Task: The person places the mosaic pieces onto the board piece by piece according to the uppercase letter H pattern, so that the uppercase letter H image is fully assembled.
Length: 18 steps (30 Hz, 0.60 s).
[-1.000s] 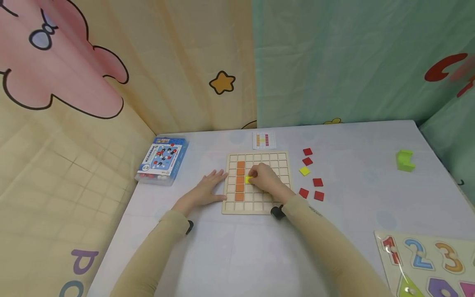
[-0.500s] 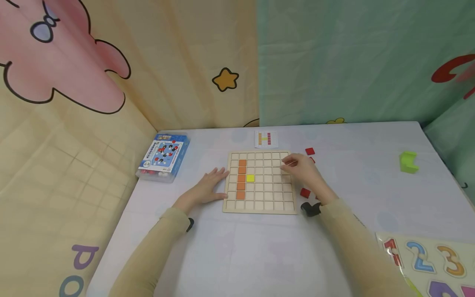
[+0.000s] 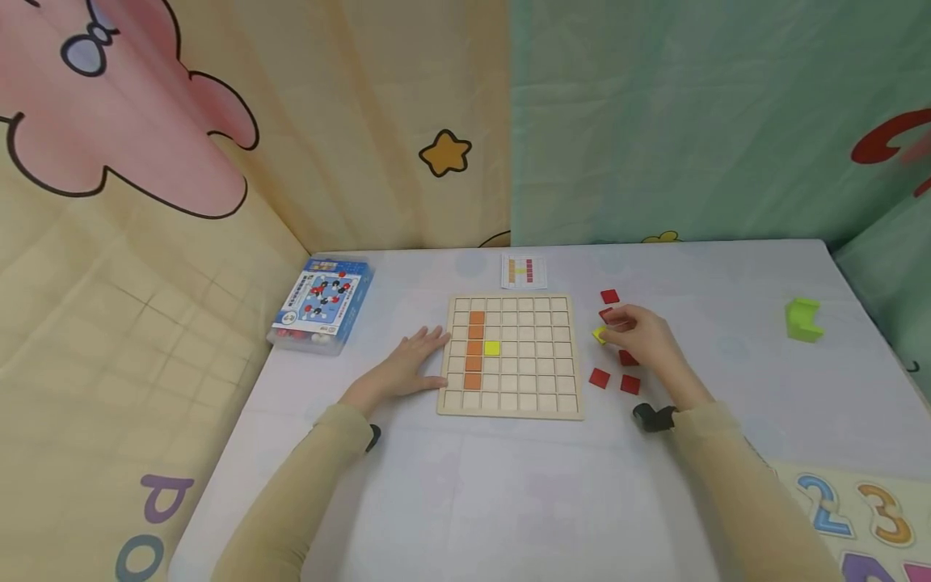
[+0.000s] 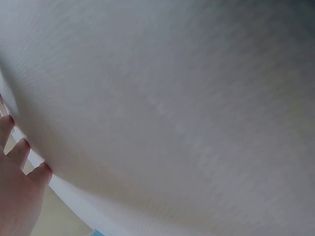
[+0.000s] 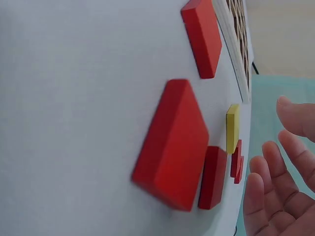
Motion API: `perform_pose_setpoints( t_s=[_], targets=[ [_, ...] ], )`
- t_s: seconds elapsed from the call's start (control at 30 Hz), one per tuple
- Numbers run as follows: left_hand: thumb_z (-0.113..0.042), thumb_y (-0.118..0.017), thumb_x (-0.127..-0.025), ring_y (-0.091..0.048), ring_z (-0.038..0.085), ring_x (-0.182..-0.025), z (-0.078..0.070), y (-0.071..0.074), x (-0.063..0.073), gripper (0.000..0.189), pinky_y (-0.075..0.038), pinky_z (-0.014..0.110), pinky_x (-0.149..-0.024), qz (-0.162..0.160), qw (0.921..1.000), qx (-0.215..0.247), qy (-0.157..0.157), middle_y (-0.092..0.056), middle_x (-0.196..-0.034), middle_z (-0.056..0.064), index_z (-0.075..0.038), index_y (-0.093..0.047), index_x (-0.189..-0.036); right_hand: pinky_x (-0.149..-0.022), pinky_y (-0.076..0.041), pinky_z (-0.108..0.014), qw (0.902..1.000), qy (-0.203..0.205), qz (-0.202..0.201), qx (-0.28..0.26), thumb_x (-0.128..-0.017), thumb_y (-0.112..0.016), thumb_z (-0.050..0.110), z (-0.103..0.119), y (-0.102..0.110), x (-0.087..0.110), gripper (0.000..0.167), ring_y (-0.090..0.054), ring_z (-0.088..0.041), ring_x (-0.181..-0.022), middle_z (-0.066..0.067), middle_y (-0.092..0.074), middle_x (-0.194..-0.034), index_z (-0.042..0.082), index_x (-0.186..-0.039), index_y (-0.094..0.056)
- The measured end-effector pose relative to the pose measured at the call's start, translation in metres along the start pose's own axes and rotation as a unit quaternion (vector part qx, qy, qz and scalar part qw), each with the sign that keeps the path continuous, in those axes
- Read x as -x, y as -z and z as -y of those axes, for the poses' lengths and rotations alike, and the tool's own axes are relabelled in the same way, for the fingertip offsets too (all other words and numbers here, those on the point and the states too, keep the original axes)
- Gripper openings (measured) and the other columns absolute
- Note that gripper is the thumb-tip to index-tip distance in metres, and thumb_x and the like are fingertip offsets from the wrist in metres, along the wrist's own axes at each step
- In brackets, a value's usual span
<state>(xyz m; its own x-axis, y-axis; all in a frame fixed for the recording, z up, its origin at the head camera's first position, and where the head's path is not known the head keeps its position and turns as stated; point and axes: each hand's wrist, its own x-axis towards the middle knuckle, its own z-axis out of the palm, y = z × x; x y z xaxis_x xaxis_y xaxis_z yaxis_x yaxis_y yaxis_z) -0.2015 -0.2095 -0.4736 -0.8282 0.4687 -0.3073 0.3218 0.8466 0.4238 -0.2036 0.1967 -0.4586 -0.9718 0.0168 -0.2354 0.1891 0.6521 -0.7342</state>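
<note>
A wooden grid board [image 3: 518, 402] lies mid-table with a column of orange tiles [image 3: 474, 347] and one yellow tile [image 3: 492, 348] set in its squares. Against its left edge rests my left hand [image 3: 398, 370], fingers spread; in the left wrist view only part of that left hand [image 4: 22, 182] shows. To the right of the board, my right hand [image 3: 647, 341] hovers over a loose yellow tile [image 3: 600, 335], thumb and fingers apart in the right wrist view. That yellow tile [image 5: 233, 129] lies on the table there, below the fingertips. Several red tiles [image 3: 600, 378] lie around it.
A small pattern card [image 3: 524, 272] lies behind the board. At the back left sits a boxed set [image 3: 322, 305] with a blue cover. A green block [image 3: 803, 320] stands far right, and a number puzzle board [image 3: 858, 505] lies at the front right, partly behind the right sleeve.
My right hand has left the yellow tile in the board and moved right to the loose tiles. My left hand stays at the board's edge. The view has shifted slightly.
</note>
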Motion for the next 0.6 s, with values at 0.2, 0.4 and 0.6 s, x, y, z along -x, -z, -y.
perform_pose_setpoints(
  t_s=[0.2,0.4,0.6],
  targets=[
    [-0.045,-0.07,-0.089,-0.003,0.033,-0.154,0.0006,-0.0003,-0.0008,0.088,-0.007,0.056,-0.124,-0.002,1.0,-0.004,-0.001,-0.013,-0.167,0.008,-0.017,-0.023,-0.158,-0.092,-0.056,-0.045,0.9999,-0.007,-0.002,0.015,-0.093,-0.067,0.021,-0.0039,0.0,-0.0006,0.041,-0.055,-0.035,-0.113,-0.021,-0.058,-0.124,0.003,-0.128,-0.057],
    [-0.045,-0.07,-0.089,-0.003,0.032,-0.154,-0.0002,0.0,-0.001,0.088,-0.006,0.056,-0.124,0.001,1.0,-0.003,0.005,-0.013,-0.167,0.007,-0.017,-0.023,-0.158,-0.091,-0.057,-0.043,0.9994,-0.006,0.006,0.034,-0.092,-0.068,0.022,-0.0047,-0.0019,-0.0023,0.043,-0.054,-0.034,-0.111,-0.021,-0.058,-0.124,0.002,-0.128,-0.057],
    [-0.044,-0.07,-0.089,-0.003,0.033,-0.154,-0.0005,0.0001,0.0001,0.088,-0.006,0.057,-0.124,0.0,1.0,-0.002,-0.001,-0.013,-0.166,0.009,-0.016,-0.023,-0.158,-0.092,-0.056,-0.044,0.9977,0.001,0.017,0.065,-0.092,-0.069,0.021,-0.001,-0.0048,-0.0033,0.044,-0.053,-0.035,-0.111,-0.022,-0.058,-0.126,-0.001,-0.127,-0.056]
  ],
)
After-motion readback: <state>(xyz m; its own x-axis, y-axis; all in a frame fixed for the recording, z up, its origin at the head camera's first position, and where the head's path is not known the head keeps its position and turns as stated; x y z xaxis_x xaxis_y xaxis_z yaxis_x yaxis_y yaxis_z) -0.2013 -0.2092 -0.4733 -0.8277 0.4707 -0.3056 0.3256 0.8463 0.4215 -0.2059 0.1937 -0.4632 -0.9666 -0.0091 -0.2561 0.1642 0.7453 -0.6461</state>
